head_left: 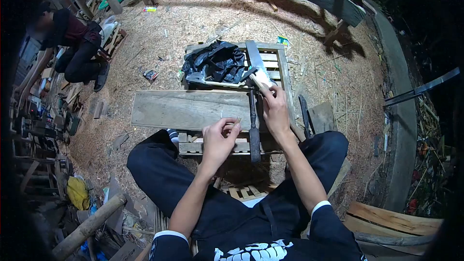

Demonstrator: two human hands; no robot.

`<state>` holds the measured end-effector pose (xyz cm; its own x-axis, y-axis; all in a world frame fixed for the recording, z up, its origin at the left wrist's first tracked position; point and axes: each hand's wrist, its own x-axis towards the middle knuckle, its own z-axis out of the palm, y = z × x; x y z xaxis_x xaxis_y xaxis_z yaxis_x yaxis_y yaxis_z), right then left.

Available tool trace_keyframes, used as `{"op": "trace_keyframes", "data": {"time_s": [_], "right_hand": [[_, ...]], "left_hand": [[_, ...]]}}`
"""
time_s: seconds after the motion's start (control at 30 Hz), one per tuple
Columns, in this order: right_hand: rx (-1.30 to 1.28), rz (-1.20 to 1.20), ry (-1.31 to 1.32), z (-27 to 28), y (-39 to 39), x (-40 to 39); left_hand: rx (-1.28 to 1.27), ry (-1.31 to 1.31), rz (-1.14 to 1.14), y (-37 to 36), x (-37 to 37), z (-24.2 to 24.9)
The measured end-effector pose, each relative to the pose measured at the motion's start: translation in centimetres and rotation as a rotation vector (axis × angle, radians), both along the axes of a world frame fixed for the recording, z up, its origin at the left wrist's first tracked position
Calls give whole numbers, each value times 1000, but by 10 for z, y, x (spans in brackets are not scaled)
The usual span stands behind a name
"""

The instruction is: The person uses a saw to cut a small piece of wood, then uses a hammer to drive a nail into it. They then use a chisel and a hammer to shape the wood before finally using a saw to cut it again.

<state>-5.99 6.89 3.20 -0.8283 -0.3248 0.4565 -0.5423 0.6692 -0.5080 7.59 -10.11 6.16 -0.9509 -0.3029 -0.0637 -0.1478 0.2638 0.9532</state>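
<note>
Head view: I see my left hand [220, 137] closed in a pinch on a small pale piece [238, 121], above the near part of a wide board [188, 108]. My right hand [275, 104] is closed around the light handle of a hammer-like tool [260, 82], its dark head angled up and inward. A long dark metal tool [253, 125] lies across the board between my hands. Beyond, the slatted counter [286, 75] bears a black plastic bag [220, 63] and, beside it, a broad blade [254, 54]. Another person [79, 38] sits well apart at left.
</note>
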Motion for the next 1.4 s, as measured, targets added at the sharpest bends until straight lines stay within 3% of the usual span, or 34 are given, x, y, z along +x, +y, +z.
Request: {"op": "trace_keyframes", "data": {"time_s": [0.1, 0.17, 0.33, 0.47, 0.6, 0.73, 0.8, 0.87, 0.93, 1.07, 1.2, 1.37, 1.4], "right_hand": [[90, 9, -1, 5, -6, 5], [191, 9, 14, 10, -7, 12], [366, -64, -46, 10, -21, 21], [235, -82, -16, 0, -24, 16], [151, -59, -163, 32, -23, 27], [67, -43, -310, 49, -3, 33], [24, -20, -224, 52, 7, 40], [-220, 12, -358, 74, 13, 49], [-222, -41, -457, 84, 26, 50], [-443, -43, -388, 98, 42, 59], [-492, -109, -342, 100, 57, 64], [-573, -155, -283, 93, 61, 69], [-582, -159, -260, 91, 61, 71]], "left_hand": [[-84, 26, 28, 0, 1, -12], [-525, 191, 37, -1, 3, -16], [-326, 120, 82, -1, 3, -21], [-180, 34, 58, -4, 9, -27], [-171, 92, 30, -6, 12, -33], [-326, 79, -78, -2, 19, -21], [-360, 51, -134, 3, 21, -14], [-399, -35, -237, 11, 25, -10], [-416, 17, -270, 16, 25, -22], [-474, 56, -256, 27, 21, -39], [-394, 18, -163, 32, 18, -43], [-457, 28, -251, 27, 21, -39], [-346, -14, -274, 28, 21, -42]]}}
